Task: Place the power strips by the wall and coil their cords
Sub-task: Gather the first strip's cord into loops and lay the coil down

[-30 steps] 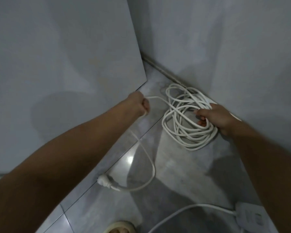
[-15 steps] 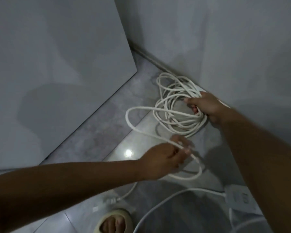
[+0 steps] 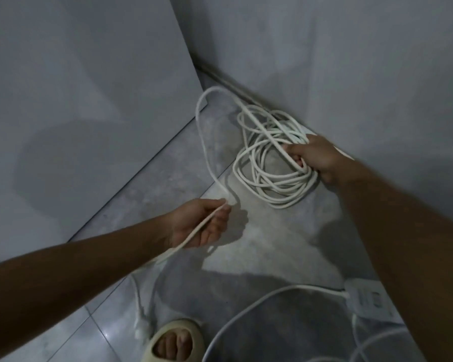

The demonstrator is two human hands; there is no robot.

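Lower right, one power strip [image 3: 368,300] lies on the floor [image 3: 259,252]; a sandal [image 3: 174,342] below. Right hand [image 3: 315,159] clamps the coiled cord [image 3: 270,163], left hand [image 3: 202,223] loosely grips its free length.

Bare forearms, no sleeves, one sandalled foot.
Left hand [image 3: 202,226] and right hand [image 3: 317,158] uncovered, nothing on wrists; cream open-toe slide sandal [image 3: 174,340] at 6 o'clock, toes showing.

we see grey tiled floor [image 3: 259,257] with a glare spot | grey panel [image 3: 89,100] leaning at left | beige slipper [image 3: 178,343] on a foot, bottom edge | plain wall [image 3: 351,61] behind
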